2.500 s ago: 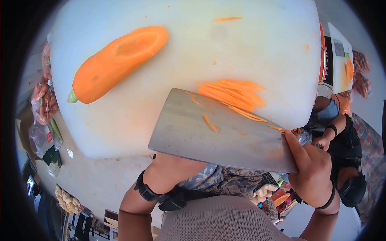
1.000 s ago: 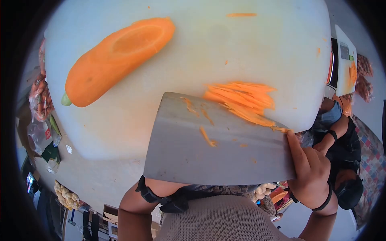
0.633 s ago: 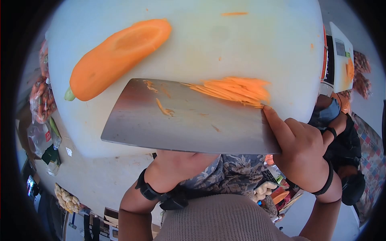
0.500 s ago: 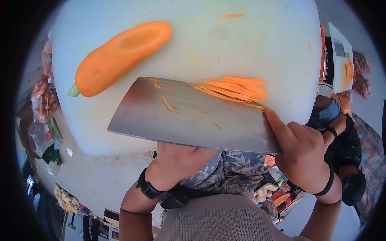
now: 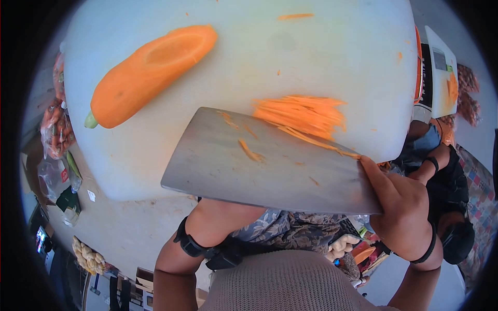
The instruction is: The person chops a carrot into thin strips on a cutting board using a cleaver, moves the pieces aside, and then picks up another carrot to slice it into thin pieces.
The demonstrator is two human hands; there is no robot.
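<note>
- Head camera, hands: my right hand [image 5: 402, 207] is closed round the handle end of the broad steel cleaver [image 5: 270, 166], with the forefinger laid up along the blade's side. The handle itself is buried in the fist.
- My left hand [image 5: 223, 217] runs up behind the blade. Its fingers are hidden, so I cannot tell whether it is open or holds anything.
- Head camera, work: the cleaver is tipped so that its flat face looks up at me, flecked with a few stuck shreds. Its far edge sits against the near side of the heap of fine orange carrot shreds [image 5: 301, 115].
- That heap lies on the right half of the round white cutting board [image 5: 337, 52], close to its near rim.
- The big peeled orange carrot [image 5: 150, 72], with one face sliced flat, lies well apart on the board's left side, its green stub towards the left rim.
- Step, as I judge it: the blade looks posed for gathering or scooping the cut shreds rather than chopping.
- A next move would call for a low, flat blade slid under the heap, and for the hidden fingers to stay clear of the edge.
- Head camera, surroundings: the board rests on a pale table [image 5: 119, 223].
- Clear bags of carrots [image 5: 54, 129] sit by the board's left rim, and a white scale [image 5: 441, 72] lies off to the right.
- Another person in dark clothes [image 5: 451, 207] is low on the right, apart from my hands.
</note>
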